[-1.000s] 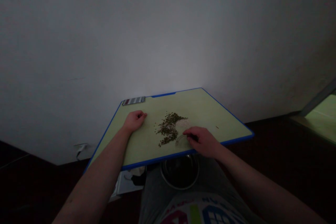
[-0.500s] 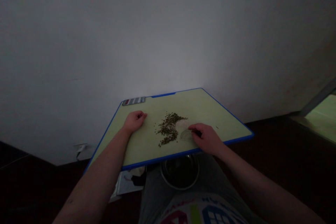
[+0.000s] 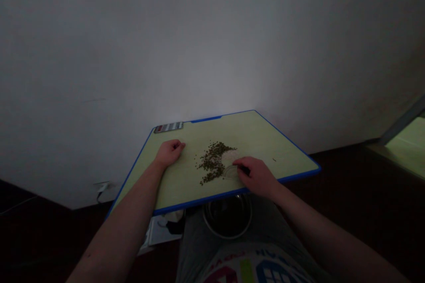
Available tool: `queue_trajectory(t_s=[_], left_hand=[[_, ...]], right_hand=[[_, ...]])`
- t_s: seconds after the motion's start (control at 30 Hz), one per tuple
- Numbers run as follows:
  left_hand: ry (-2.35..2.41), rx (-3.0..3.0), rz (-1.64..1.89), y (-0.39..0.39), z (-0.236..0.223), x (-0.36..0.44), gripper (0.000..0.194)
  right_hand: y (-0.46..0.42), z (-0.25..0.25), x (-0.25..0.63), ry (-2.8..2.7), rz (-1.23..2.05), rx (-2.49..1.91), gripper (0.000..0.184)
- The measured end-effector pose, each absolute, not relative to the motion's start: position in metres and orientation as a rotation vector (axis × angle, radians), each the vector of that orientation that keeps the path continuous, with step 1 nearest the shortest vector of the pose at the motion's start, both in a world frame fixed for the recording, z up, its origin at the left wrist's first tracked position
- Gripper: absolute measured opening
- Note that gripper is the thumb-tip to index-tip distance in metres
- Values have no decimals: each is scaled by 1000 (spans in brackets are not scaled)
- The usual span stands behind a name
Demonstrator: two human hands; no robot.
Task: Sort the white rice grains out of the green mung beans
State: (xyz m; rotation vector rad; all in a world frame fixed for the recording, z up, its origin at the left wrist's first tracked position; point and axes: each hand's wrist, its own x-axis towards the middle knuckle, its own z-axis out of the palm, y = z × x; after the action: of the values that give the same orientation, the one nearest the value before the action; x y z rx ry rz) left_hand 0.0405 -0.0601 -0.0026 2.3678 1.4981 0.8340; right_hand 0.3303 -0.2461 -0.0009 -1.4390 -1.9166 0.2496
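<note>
A pale green board with a blue rim (image 3: 292,159) lies in front of me. A heap of small dark green grains (image 3: 214,161) sits in its middle. My left hand (image 3: 170,152) rests on the board left of the heap, fingers curled in a loose fist. My right hand (image 3: 255,176) is just right of the heap with fingers closed on a small clear curved piece (image 3: 229,171) whose edge touches the grains. A whitish patch (image 3: 229,155) lies beside the heap.
A round metal bowl (image 3: 228,221) sits below the board's near edge, on my lap. A small striped strip (image 3: 168,127) lies at the board's far left corner. A white wall stands close behind. Another green surface (image 3: 407,146) shows at far right.
My right hand with the clear piece slid away from the near edge, then left toward the grains. The left hand stayed still.
</note>
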Motion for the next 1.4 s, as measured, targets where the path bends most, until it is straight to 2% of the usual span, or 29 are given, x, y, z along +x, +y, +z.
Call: queue_trajectory(t_s=[0.57, 1.4], left_hand=[[1482, 2403, 838, -57, -5, 39, 38], [1491, 2370, 826, -60, -3, 40, 38]], right_hand=[[-245, -3, 343, -1777, 147, -1639, 29], [-233, -2, 341, -1853, 108, -1577, 28]])
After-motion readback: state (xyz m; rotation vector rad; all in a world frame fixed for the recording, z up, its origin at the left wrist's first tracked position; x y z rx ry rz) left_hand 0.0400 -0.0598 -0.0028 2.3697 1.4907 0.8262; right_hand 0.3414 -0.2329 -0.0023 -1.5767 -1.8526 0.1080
